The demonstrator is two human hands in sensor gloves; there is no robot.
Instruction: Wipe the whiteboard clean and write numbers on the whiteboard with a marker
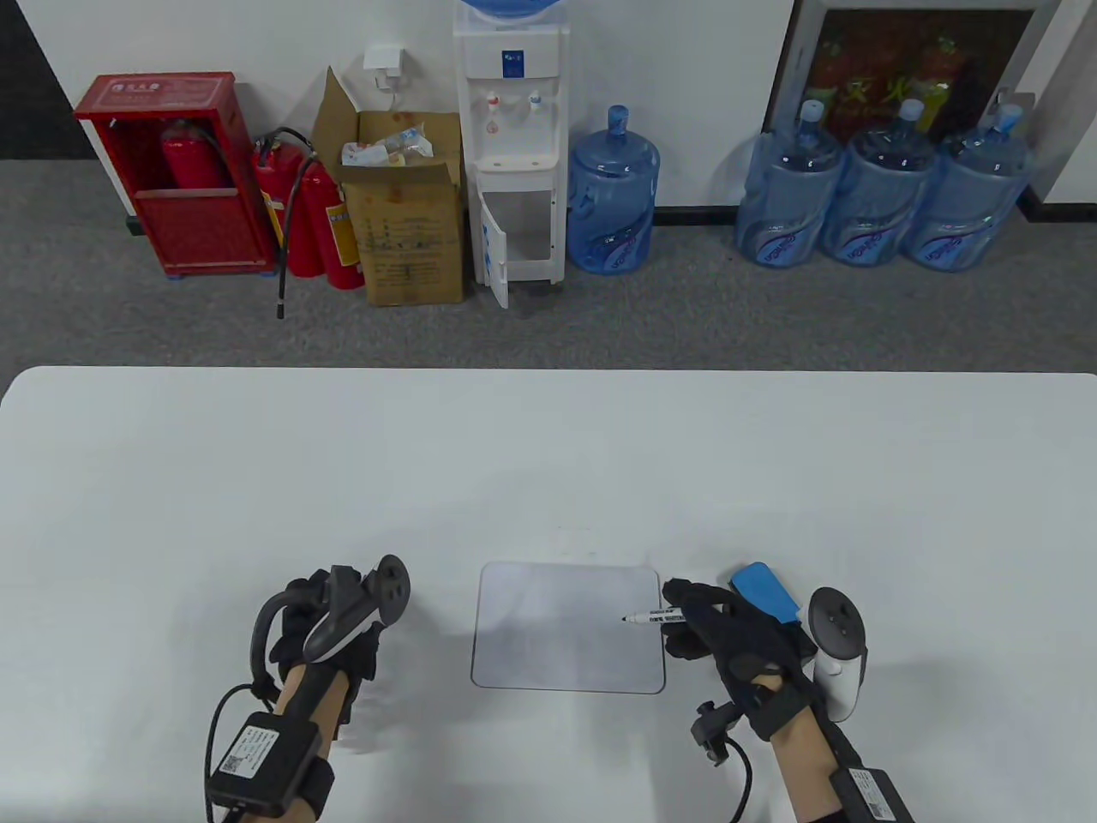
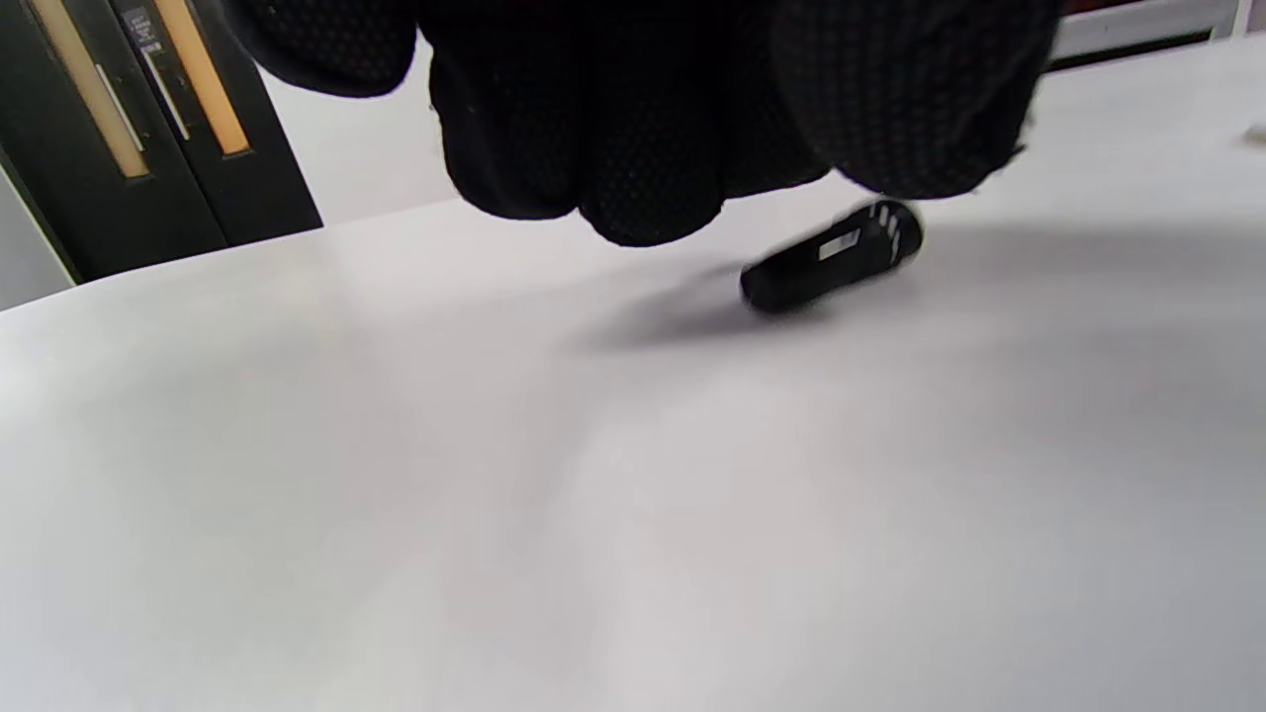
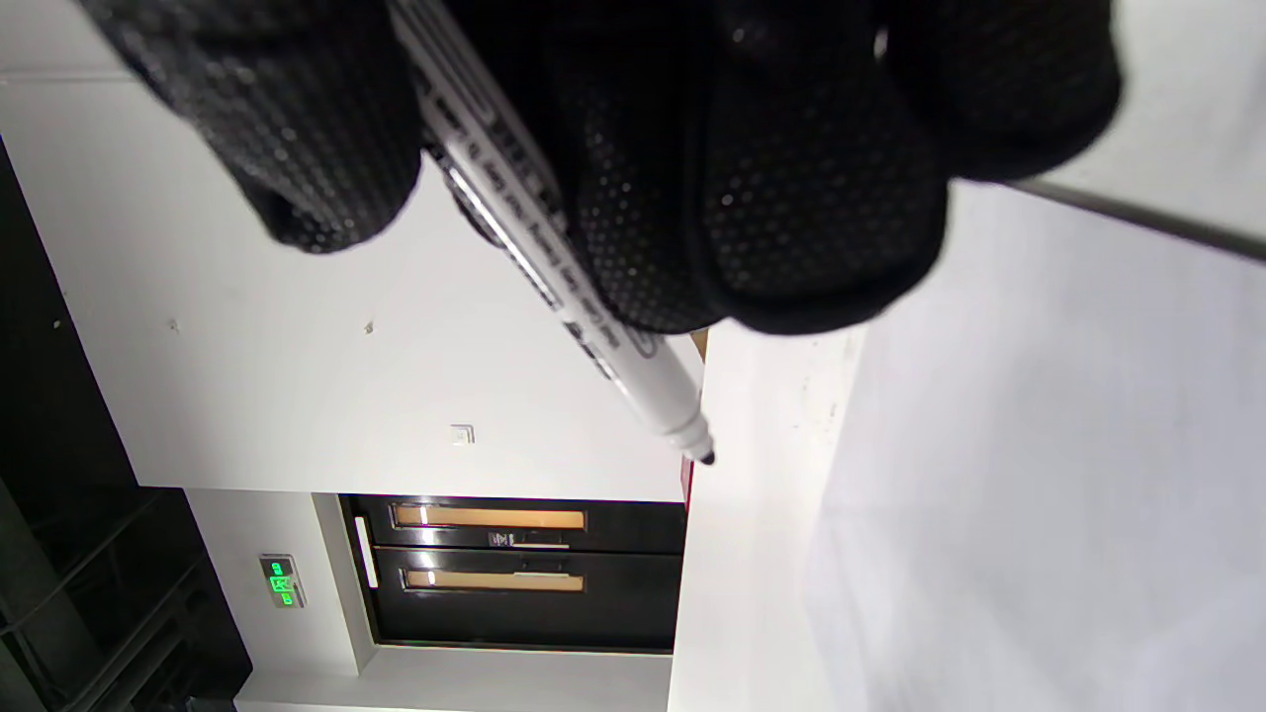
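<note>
The small whiteboard (image 1: 568, 626) lies flat near the table's front edge, its surface grey with faint smears. My right hand (image 1: 681, 621) holds an uncapped white marker (image 1: 653, 616) at the board's right side, with the tip pointing left over the board. In the right wrist view the fingers (image 3: 752, 198) curl round the marker (image 3: 593, 326). A blue eraser (image 1: 765, 591) lies just behind that hand. My left hand (image 1: 330, 613) rests left of the board and holds nothing. The black marker cap (image 2: 831, 259) lies on the table just past its fingers (image 2: 633, 148).
Beyond the white table's (image 1: 548, 463) far edge, several things stand on the floor: a red extinguisher cabinet (image 1: 171, 171), a cardboard box (image 1: 407, 210), a water dispenser (image 1: 514, 146) and blue water bottles (image 1: 874, 189).
</note>
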